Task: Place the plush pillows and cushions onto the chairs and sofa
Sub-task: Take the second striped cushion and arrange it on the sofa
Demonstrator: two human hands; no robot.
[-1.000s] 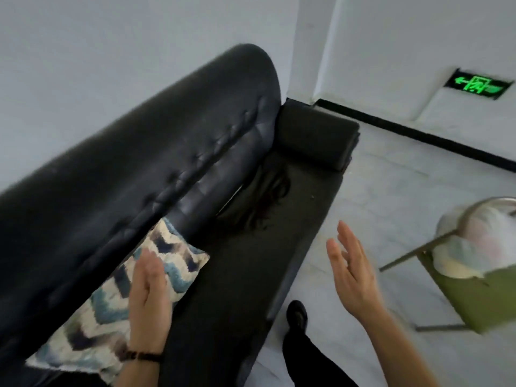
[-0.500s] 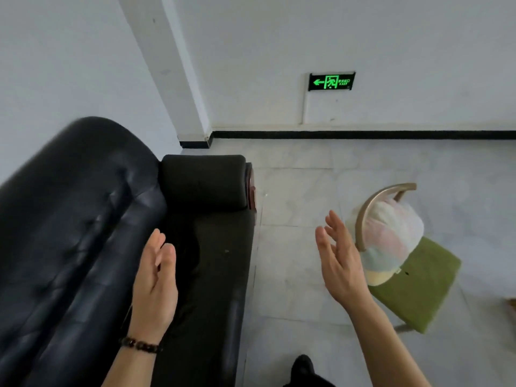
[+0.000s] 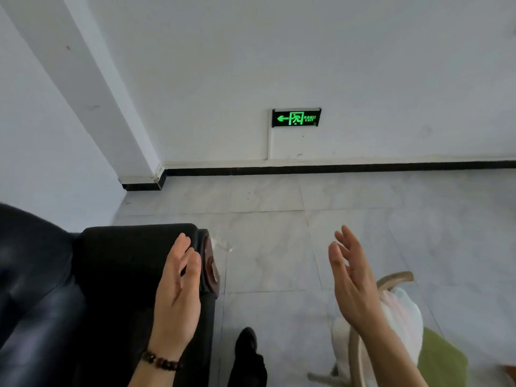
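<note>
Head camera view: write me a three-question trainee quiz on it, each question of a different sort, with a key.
1. True or false: the left hand has a grip on a pillow.
2. The pastel plush pillow rests on: A. the black sofa; B. the green-seated chair; C. neither, it is being carried.
3. Fill in: the beaded bracelet is on the ___ wrist.
Key: 1 false; the left hand is open and empty, as is the right hand. 2 B; the visible part of the black sofa bears no pillow. 3 left.
</note>
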